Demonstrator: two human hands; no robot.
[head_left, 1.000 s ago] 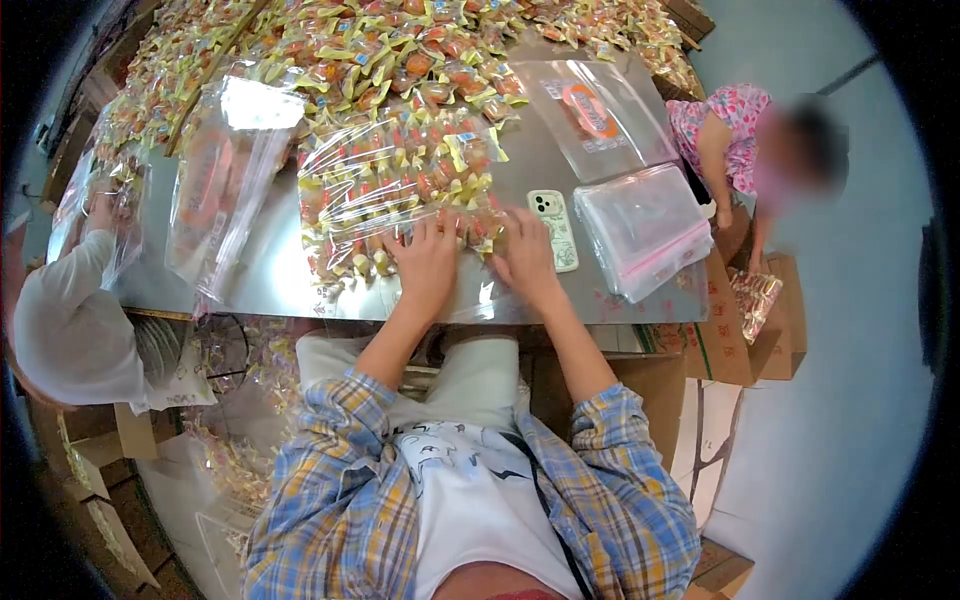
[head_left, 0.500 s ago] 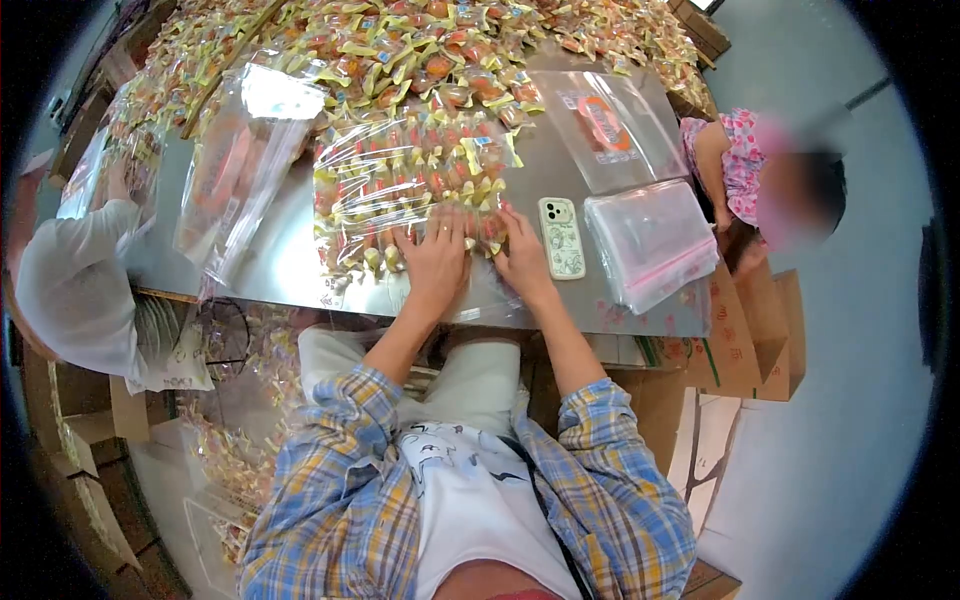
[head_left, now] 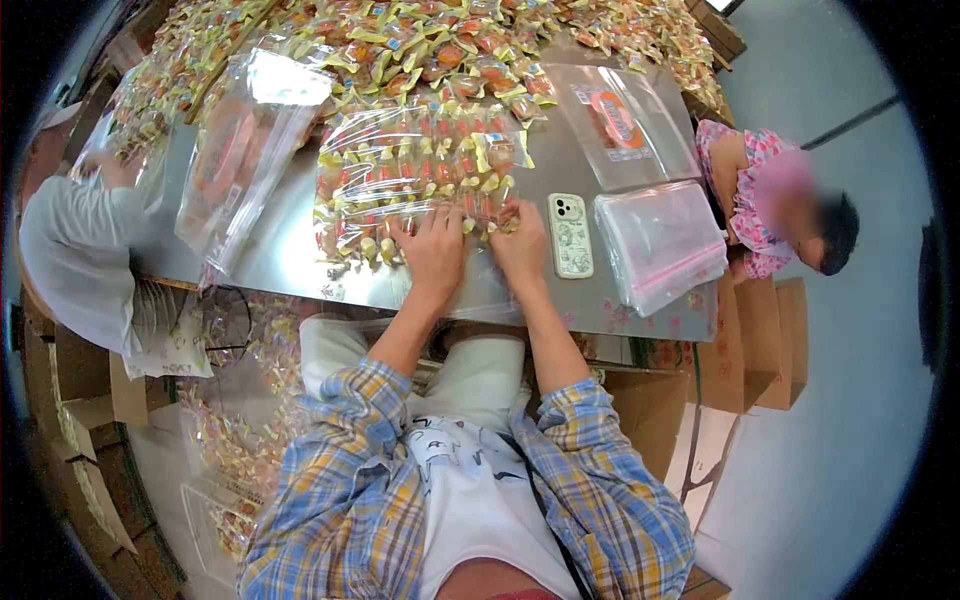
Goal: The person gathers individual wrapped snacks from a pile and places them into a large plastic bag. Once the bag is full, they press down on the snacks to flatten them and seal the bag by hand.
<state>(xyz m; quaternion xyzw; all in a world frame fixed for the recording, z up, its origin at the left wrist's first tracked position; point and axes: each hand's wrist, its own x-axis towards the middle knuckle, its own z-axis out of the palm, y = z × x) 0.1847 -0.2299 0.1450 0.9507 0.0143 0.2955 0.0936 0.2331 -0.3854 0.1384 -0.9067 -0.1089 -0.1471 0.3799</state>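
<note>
A clear plastic bag [head_left: 385, 180] filled with rows of yellow-and-red wrapped snacks lies flat on the metal table. My left hand [head_left: 433, 250] rests on its lower edge, fingers stretched out and slightly apart. At the bag's lower right corner, the fingers of my right hand [head_left: 520, 243] are curled and pressed together. Yellow wrapper ends show beside them; what they pinch is mostly hidden. One wrapped snack [head_left: 503, 151] lies on top of the bag at the upper right. Just right of my right hand is a phone in a patterned case [head_left: 571, 237].
A stack of clear bags [head_left: 660, 250] and a printed bag [head_left: 622, 120] lie to the right. Another printed bag [head_left: 235, 160] is on the left. A large heap of wrapped snacks [head_left: 430, 50] covers the back. People sit at both sides; cardboard boxes [head_left: 745, 340] stand below right.
My right hand's fingers have curled in from a more extended pose at the bag's corner. My left hand has stayed about in place. The person on the right has shifted.
</note>
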